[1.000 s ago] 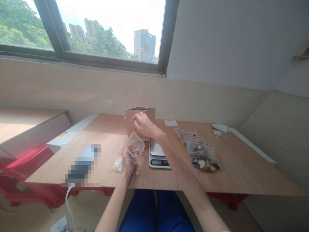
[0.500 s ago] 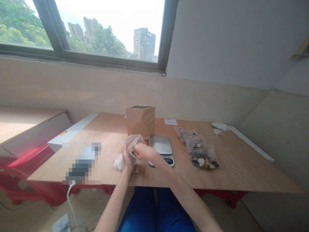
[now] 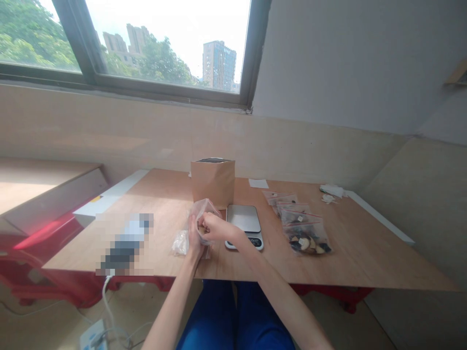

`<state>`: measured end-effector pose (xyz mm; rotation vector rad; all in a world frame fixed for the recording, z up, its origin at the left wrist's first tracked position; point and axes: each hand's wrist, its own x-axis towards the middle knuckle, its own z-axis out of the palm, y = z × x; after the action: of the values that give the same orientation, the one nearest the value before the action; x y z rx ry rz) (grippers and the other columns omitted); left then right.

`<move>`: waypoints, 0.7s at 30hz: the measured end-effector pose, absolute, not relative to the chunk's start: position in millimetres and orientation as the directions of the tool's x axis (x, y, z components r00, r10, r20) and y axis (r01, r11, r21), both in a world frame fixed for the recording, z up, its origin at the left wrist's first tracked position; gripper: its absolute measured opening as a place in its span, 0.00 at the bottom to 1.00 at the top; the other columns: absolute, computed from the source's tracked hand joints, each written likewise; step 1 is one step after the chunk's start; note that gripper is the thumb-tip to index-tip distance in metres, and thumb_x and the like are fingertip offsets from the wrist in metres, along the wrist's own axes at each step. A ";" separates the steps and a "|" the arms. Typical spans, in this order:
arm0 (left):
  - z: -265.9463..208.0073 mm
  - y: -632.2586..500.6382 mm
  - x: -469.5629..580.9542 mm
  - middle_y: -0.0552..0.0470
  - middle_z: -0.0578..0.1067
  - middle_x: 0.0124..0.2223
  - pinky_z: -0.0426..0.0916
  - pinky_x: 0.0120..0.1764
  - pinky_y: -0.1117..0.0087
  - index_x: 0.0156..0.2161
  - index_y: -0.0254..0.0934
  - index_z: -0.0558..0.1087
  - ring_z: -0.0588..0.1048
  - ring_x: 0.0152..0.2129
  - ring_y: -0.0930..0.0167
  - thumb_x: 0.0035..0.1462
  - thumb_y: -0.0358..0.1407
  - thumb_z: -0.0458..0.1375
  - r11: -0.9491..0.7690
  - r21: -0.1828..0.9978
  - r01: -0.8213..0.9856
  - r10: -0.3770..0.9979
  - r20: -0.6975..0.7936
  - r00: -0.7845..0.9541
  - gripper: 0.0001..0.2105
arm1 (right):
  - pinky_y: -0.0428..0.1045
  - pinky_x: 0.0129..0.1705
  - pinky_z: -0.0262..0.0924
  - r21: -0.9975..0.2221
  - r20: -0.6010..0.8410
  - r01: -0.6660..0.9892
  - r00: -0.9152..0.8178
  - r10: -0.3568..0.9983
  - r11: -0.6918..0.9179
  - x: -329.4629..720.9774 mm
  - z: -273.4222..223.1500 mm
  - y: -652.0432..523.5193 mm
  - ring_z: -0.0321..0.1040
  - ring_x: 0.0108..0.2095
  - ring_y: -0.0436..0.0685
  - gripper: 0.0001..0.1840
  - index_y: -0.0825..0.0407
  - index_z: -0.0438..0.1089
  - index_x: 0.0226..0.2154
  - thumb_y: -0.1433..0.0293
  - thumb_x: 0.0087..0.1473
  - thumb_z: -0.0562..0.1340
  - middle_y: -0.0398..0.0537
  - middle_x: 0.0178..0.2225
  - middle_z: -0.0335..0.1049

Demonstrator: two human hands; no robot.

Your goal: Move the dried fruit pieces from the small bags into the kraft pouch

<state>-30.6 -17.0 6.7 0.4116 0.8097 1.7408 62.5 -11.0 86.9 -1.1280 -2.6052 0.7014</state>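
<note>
Writing I can read nowhere; my left hand [image 3: 193, 236] grips a crinkly clear plastic bag [image 3: 205, 210], right hand [image 3: 214, 227] fingers pinched inside its mouth.

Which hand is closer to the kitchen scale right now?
Right. The right hand is just left of the kitchen scale; the left hand is farther left, beyond the clear plastic bag.

Wide window [image 3: 146, 43], daylight; grey wall [image 3: 346, 63]; wooden table [image 3: 365, 253]; red frame [image 3: 44, 238].
</note>
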 end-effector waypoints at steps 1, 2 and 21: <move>8.3 -16.9 -29.2 0.53 0.75 0.28 0.68 0.38 0.73 0.34 0.34 0.73 0.74 0.31 0.71 0.55 0.40 0.54 -0.140 0.697 -0.704 0.943 -0.124 -0.310 0.11 | 0.48 0.36 0.60 -0.459 0.040 0.655 -0.660 0.750 0.600 60.7 84.4 -11.9 0.60 0.36 0.55 0.10 0.56 0.63 0.33 0.78 0.42 0.60 0.49 0.35 0.60; 9.8 -16.9 -27.8 0.52 0.76 0.28 0.68 0.38 0.72 0.33 0.34 0.73 0.75 0.32 0.70 0.54 0.41 0.53 -0.126 0.692 -0.711 0.947 -0.129 -0.293 0.12 | 0.49 0.38 0.60 -0.414 0.055 0.680 -0.645 0.762 0.605 59.5 83.1 -12.7 0.59 0.37 0.56 0.09 0.56 0.64 0.31 0.77 0.43 0.60 0.50 0.35 0.60; 2.1 -13.5 -27.0 0.47 0.77 0.44 0.66 0.45 0.71 0.43 0.35 0.75 0.74 0.42 0.68 0.52 0.42 0.54 -0.160 0.752 -0.639 0.971 0.005 -0.237 0.17 | 0.49 0.43 0.61 -0.415 0.014 0.708 -0.623 0.782 0.571 63.0 75.8 -9.9 0.67 0.42 0.59 0.24 0.60 0.66 0.47 0.80 0.44 0.60 0.60 0.46 0.69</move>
<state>-27.0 -13.5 2.1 0.6054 0.7617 1.6886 63.0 -9.9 75.8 -1.2516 -2.6070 0.5571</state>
